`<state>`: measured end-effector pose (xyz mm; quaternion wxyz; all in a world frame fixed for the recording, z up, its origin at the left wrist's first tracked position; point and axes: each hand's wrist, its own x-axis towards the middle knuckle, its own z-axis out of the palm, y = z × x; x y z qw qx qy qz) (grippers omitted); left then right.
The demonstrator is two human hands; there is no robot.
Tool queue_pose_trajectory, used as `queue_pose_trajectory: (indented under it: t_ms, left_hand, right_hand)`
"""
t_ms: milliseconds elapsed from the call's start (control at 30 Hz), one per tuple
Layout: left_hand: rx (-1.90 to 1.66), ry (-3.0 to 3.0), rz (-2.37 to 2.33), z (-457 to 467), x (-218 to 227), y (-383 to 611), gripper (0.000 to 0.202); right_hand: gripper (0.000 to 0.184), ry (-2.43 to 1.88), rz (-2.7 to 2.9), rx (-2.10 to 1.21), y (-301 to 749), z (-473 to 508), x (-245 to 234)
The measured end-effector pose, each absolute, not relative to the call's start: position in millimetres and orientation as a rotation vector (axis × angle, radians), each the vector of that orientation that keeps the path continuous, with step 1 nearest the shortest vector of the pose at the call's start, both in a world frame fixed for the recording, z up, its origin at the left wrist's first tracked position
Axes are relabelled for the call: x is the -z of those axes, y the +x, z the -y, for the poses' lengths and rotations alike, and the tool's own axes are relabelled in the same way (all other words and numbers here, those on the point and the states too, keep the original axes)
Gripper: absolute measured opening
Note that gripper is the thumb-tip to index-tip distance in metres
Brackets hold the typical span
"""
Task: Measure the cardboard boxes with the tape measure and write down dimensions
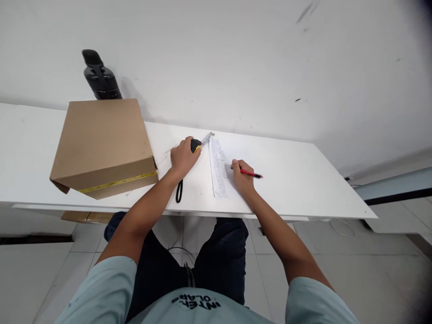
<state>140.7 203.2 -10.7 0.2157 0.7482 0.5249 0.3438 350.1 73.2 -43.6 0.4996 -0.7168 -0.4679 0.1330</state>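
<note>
My left hand (183, 155) is closed around a black and yellow tape measure (195, 145). A short length of its blade (207, 138) sticks out, with the hooked end by the top of a narrow sheet of paper (218, 173). Dense handwriting covers that sheet, which lies on the white table. A black wrist strap (179, 191) hangs below my left hand. Beside the paper's right edge, my right hand (243, 181) grips a red and black pen (250, 173). The pen's tip points left, toward the writing; whether it touches the paper I cannot tell.
A cardboard box (104, 135) with a yellow tape strip stands left on the white table (297, 180). Behind the box is a black bottle (101, 78) near the wall (219, 58). The table's front edge runs just above my legs.
</note>
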Motion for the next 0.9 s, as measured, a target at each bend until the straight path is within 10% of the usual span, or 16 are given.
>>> queue_pose_trajectory:
  t_ms: [900]
  left_hand:
    - [-1.088,2.068,-1.38,-195.5,10.7,126.3,0.085]
  right_hand:
    - [0.061,-1.976,1.487,-0.004,358.4,-79.0,72.1]
